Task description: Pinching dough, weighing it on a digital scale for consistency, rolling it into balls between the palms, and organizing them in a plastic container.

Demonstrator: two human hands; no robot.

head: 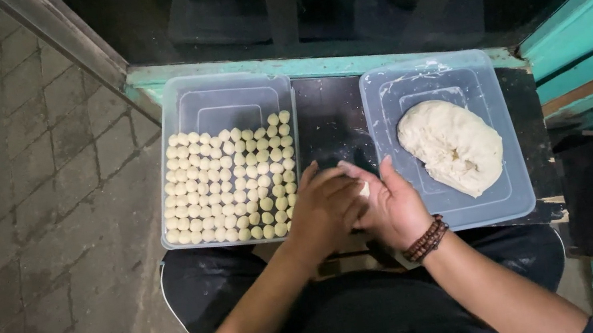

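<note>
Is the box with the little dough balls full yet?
Not quite full. The left plastic container holds rows of small dough balls, but a bare strip of its bottom shows at the far end.

I have one head-worn view, looking steeply down from close above the dark ledge [330, 124], facing the glass pane beyond it.

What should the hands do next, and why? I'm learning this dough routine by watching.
Probably finish rolling, then set the small dough piece in the left tray. It sits pressed between the left hand and right hand; the balls fill the tray's near part in rows, its far end is bare, and the dough lump lies in the right tray.
</note>
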